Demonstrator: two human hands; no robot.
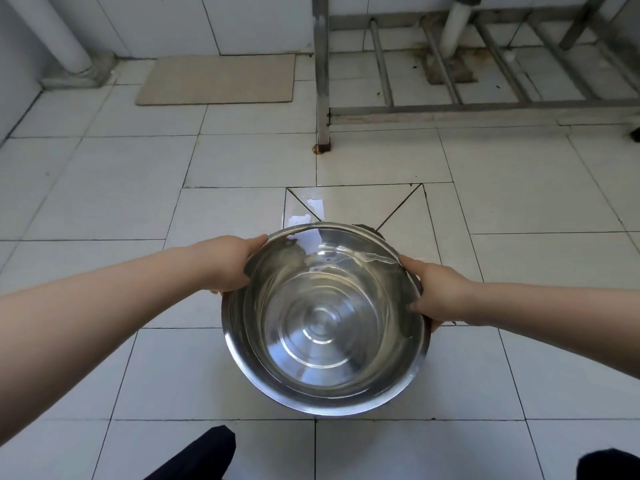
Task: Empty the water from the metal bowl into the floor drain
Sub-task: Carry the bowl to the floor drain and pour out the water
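Note:
A large shiny metal bowl (323,320) with clear water in it hangs above the white tiled floor. My left hand (230,263) grips its left rim and my right hand (438,292) grips its right rim. The bowl tips slightly away from me, and the water reaches up toward the far rim. Just beyond that far rim lies the sloped square of cut tiles (356,206) around the floor drain. The bowl hides the drain opening itself; only a dark edge (365,227) shows. A wet patch (311,211) shines on those tiles.
A steel table leg (322,81) and low steel rack (485,98) stand ahead to the right, with a white pipe (457,26) behind. A beige mat (218,79) lies at the far wall. A white pipe (59,36) runs down the left corner. My dark trouser legs (204,455) show below.

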